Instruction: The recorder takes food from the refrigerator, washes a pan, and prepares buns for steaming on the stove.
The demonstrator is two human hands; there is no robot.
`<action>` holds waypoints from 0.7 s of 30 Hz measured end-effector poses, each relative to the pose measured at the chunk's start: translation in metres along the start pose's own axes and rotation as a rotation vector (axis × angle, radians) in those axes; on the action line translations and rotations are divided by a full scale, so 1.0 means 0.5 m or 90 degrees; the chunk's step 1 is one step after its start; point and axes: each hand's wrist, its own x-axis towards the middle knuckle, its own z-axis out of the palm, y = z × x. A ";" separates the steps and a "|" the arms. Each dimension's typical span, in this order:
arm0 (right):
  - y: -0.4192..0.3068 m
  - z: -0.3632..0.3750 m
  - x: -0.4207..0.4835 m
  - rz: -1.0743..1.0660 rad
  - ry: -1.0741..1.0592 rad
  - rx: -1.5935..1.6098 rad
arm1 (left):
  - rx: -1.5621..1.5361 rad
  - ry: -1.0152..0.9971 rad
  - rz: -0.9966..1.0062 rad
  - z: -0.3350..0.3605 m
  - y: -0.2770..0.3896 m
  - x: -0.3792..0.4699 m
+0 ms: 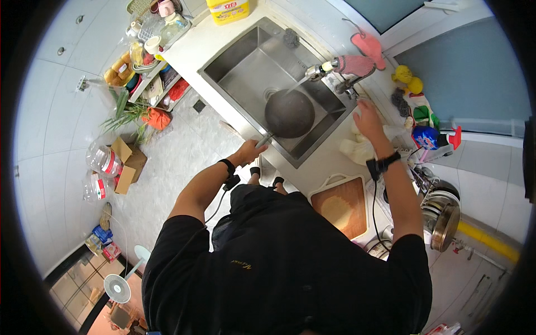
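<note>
My left hand (248,152) grips the handle (264,140) of a dark wok (289,114). The wok rests over the near part of a stainless steel sink (247,58). From the faucet (315,73), a stream of water (296,86) runs down onto the wok. My right hand (369,119) is beside the faucet base (349,88), with its thumb apart from the fingers and nothing seen in it. Whether its fingertips touch the faucet lever cannot be made out. Pink cloth (355,65) wraps the faucet's neck.
A wooden cutting board (356,209) lies on the counter at right, near a white plastic bag (356,146). A blue spray bottle (431,138) and a rack of pans (444,217) stand farther right. A yellow jug (228,10) is behind the sink. An open cardboard box (132,161) sits on the floor.
</note>
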 end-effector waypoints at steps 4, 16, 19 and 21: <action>-0.078 -0.009 -0.152 -0.050 -0.038 0.159 | 0.002 0.003 0.031 -0.036 0.003 -0.007; -0.107 0.103 -0.424 0.145 -0.227 0.350 | -0.031 -0.009 0.051 -0.104 0.067 -0.075; -0.106 0.100 -0.425 0.145 -0.180 0.363 | -0.046 -0.003 0.053 -0.113 0.092 -0.105; -0.109 0.094 -0.418 0.150 -0.163 0.362 | -0.058 0.000 0.055 -0.121 0.095 -0.119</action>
